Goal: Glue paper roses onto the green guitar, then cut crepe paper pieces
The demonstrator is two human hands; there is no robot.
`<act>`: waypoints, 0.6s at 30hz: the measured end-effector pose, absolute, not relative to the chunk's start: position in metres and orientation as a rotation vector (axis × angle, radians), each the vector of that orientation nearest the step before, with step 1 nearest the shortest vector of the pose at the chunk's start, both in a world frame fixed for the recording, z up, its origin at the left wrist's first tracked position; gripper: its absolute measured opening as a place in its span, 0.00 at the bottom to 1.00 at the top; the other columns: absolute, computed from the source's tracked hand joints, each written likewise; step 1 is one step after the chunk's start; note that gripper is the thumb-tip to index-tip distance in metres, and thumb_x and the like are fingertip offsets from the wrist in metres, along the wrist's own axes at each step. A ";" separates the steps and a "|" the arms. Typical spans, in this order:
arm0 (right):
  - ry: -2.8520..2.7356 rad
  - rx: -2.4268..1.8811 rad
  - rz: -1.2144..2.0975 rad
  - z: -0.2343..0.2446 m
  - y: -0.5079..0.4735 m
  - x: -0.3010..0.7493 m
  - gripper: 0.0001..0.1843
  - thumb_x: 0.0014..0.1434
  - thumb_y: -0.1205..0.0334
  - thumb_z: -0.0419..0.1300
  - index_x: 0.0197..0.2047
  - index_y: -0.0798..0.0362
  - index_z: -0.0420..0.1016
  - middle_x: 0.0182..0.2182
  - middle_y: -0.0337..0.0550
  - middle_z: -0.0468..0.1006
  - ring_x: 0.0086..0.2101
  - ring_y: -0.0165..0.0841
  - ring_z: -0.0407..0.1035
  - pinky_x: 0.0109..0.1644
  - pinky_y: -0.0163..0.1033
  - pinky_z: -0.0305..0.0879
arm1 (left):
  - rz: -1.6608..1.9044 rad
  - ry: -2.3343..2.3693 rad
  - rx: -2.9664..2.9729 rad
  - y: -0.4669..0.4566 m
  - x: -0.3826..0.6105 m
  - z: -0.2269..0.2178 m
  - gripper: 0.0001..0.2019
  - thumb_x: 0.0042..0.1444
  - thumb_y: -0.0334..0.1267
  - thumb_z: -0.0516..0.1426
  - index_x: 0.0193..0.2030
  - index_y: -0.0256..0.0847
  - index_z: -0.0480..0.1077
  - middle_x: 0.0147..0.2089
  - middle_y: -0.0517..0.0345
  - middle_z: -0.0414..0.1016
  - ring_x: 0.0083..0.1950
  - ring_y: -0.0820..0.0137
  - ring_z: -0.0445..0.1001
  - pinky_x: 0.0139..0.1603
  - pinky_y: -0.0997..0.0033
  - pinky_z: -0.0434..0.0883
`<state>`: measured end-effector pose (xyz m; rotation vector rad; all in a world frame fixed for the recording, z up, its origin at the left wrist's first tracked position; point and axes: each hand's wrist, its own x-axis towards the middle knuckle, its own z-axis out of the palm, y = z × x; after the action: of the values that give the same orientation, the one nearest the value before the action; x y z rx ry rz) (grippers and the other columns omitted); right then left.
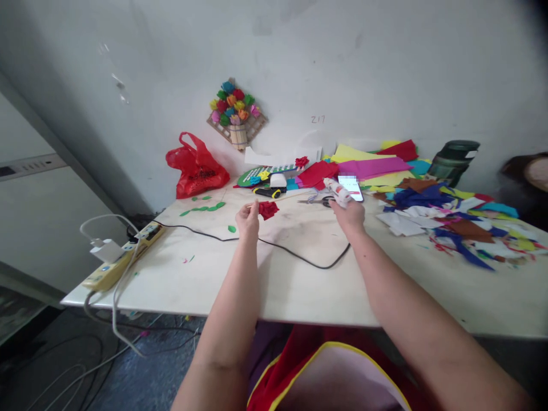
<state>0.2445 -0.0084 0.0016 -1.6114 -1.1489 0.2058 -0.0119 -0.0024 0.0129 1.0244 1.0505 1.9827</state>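
My left hand (pixel 248 220) is closed in a pinch, holding a red crepe-paper flower (pixel 269 210) above the table. The flower juts out to the right of my fingers; its stem, if any, is mostly hidden by them. My right hand (pixel 350 218) is wrapped round a white hot glue gun (pixel 337 192), whose black cord (pixel 295 254) trails over the table to the left. Just left of the glue gun lie scissors (pixel 317 201) with dark handles. A small green paper leaf (pixel 232 229) rests below my left hand, and more green leaves (pixel 204 209) lie farther left.
A yellow power strip (pixel 111 271) with a white charger sits at the left edge. A red plastic bag (pixel 199 171) stands behind. At the right are a phone (pixel 351 187), scrap paper (pixel 454 222) and a dark green bottle (pixel 454 161). A utility knife (pixel 266 193) lies mid-table.
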 end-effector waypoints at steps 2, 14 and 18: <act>-1.257 -1.812 0.081 0.003 -0.012 0.243 0.22 0.46 0.47 0.59 0.41 0.52 0.74 0.31 0.47 0.77 0.35 0.42 0.71 0.36 0.42 0.64 | 2.053 1.013 0.905 -0.001 -0.017 0.015 0.15 0.39 0.46 0.64 0.23 0.36 0.68 0.20 0.62 0.70 0.24 0.76 0.68 0.30 0.75 0.65; -2.065 -1.445 -0.112 -0.020 -0.005 0.213 0.30 0.50 0.72 0.53 0.58 0.58 0.62 0.47 0.53 0.72 0.47 0.41 0.65 0.50 0.43 0.62 | 1.983 0.753 0.693 -0.004 -0.020 0.017 0.13 0.39 0.41 0.64 0.22 0.37 0.65 0.21 0.61 0.72 0.26 0.73 0.72 0.36 0.71 0.69; -2.151 -1.312 -0.144 -0.031 0.003 0.197 0.24 0.52 0.72 0.53 0.53 0.52 0.69 0.41 0.47 0.75 0.43 0.37 0.66 0.47 0.41 0.63 | 1.905 0.750 0.728 -0.006 -0.014 0.015 0.14 0.38 0.42 0.65 0.22 0.37 0.65 0.21 0.61 0.71 0.26 0.73 0.72 0.35 0.71 0.69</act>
<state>0.1969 0.0026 -0.0312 -1.3117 -2.1507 -0.1444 -0.0144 -0.0064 0.0149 0.7277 0.7497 1.9052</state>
